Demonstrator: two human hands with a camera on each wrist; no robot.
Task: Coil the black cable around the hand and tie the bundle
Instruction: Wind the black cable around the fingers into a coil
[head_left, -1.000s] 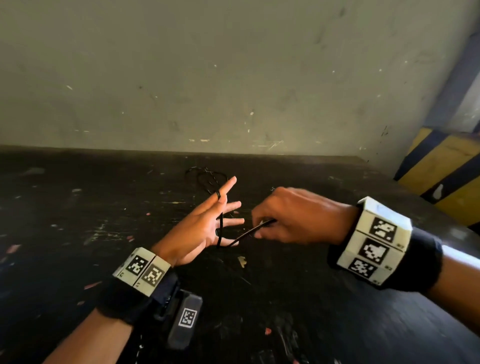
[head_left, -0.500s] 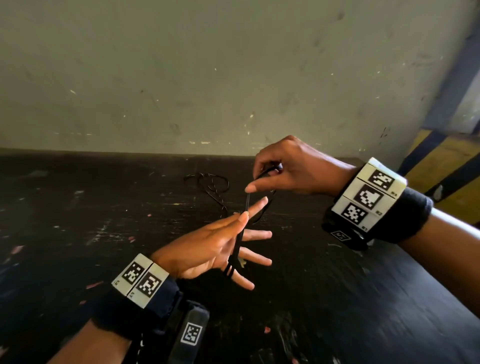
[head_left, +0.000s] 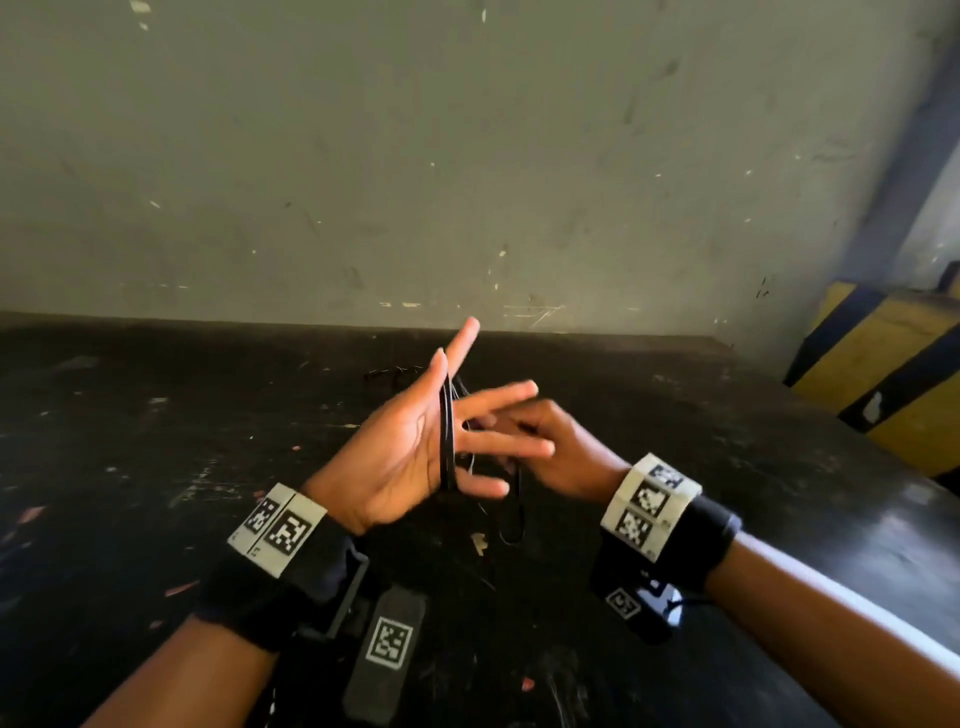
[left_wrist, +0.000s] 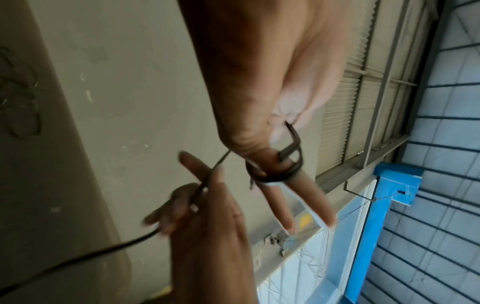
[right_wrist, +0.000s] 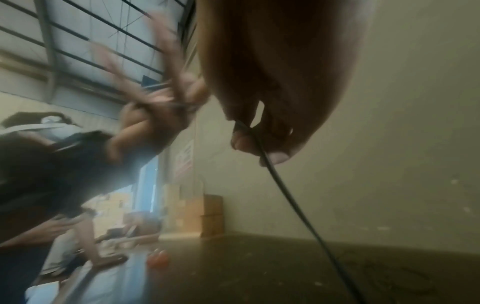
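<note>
My left hand (head_left: 480, 409) is held up over the dark table (head_left: 156, 415), palm showing and fingers straight and spread. The black cable (head_left: 447, 431) runs in a few turns across the base of its fingers; the turns (left_wrist: 275, 170) show close up in the left wrist view. My right hand (head_left: 558, 449) sits just behind the left fingers and pinches the cable (right_wrist: 249, 133) between thumb and finger. A slack loop (head_left: 511, 512) hangs below both hands. The remaining cable (head_left: 400, 371) lies loose on the table behind them.
A grey wall (head_left: 467, 182) stands right behind the table. A yellow and black striped block (head_left: 883, 374) sits at the right edge. The blurred right wrist view shows cardboard boxes (right_wrist: 211, 214) beyond the table.
My right hand dropped from above the left fingers to behind them, bringing the cable round. My left hand rose and tilted more upright.
</note>
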